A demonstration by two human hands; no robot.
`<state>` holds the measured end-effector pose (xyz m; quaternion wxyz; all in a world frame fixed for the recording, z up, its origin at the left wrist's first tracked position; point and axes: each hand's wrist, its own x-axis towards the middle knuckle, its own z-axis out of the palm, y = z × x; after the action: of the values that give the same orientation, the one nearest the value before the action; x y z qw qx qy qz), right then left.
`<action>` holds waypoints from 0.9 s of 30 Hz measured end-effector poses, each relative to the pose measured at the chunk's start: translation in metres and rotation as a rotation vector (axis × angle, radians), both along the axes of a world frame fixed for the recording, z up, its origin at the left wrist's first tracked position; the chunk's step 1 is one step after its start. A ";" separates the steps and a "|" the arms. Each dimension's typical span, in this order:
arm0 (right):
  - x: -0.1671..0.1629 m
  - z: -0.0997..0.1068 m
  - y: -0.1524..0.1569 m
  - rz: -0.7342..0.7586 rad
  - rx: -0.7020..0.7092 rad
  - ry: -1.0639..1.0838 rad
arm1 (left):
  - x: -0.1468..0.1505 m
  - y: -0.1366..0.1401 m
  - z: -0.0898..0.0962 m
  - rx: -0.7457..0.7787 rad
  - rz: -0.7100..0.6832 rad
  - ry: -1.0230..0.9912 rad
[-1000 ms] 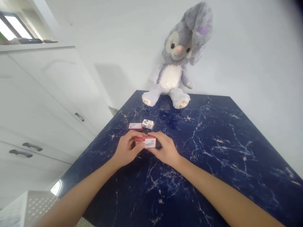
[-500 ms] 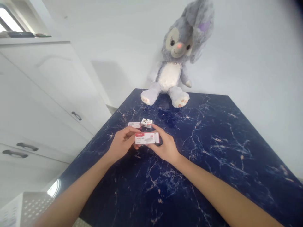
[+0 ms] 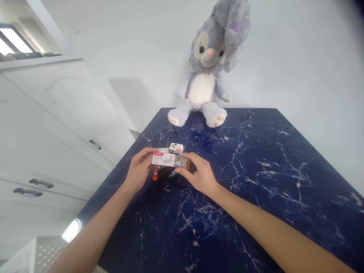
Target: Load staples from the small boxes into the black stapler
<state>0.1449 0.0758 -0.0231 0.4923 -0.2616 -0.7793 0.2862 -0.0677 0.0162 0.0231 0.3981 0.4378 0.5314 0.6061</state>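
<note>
Two hands grip a small slide-out box just above the near-left part of the table (image 3: 241, 182), in front of two other cartons. The long axis of the box runs crosswise, from left to right in front of the person, dipping very slightly towards the right. Its open end points right, towards the right hand (image 3: 202, 175), and its printed face is turned up and back towards the person.

The left hand (image 3: 138, 170) is clamped on the printed sleeve (image 3: 163, 159), fingers over the far-left edge and thumb near the front. The right hand pinches the inner tray (image 3: 181, 162), which sticks partly out of the sleeve; its greyish contents are too blurred to tell.

The sleeve is a flat, smooth, sharp-cornered oblong, white with a red patch. Behind it lies a red-and-white carton (image 3: 163, 150), partly covered, and beside that a stubby white box (image 3: 176, 148). Below the held box are a rounded orange piece (image 3: 155, 177) and a dark object with a shiny, curved edge (image 3: 173, 174). The tabletop is glossy, dark blue and marble-veined; a fluffy grey plush toy (image 3: 201, 91) sits at its far edge.
</note>
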 end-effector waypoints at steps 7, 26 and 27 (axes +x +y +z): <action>0.000 0.000 -0.002 -0.103 0.273 -0.043 | 0.005 0.000 -0.012 0.029 -0.007 0.105; -0.002 -0.002 -0.004 -0.039 0.285 -0.207 | 0.006 -0.005 -0.013 0.151 0.028 0.173; -0.002 -0.003 -0.003 -0.051 0.302 -0.211 | 0.006 -0.005 -0.013 0.150 0.029 0.172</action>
<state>0.1430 0.0724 -0.0266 0.4486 -0.2328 -0.8539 0.1242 -0.0620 0.0109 0.0101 0.3084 0.5091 0.5231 0.6100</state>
